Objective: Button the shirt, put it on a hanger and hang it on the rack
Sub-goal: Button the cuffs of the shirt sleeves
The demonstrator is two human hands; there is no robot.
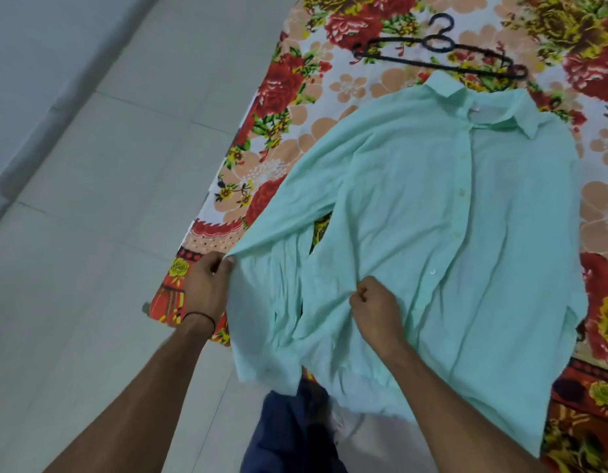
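A mint-green shirt (432, 206) lies spread front-up on a floral bedsheet, collar at the far end, its button row closed down the middle. My left hand (207, 285) pinches the end of the shirt's left sleeve at the bed's edge. My right hand (374, 308) grips a fold of the shirt's front near the hem, fingers curled into the cloth. A black hanger (439, 52) lies flat on the sheet just beyond the collar. No rack is in view.
The floral bedsheet (330, 97) covers the bed on the right. Pale floor tiles (108, 199) fill the left half, with a wall base at the far left. My dark blue trouser leg (289, 431) stands at the bed's near edge.
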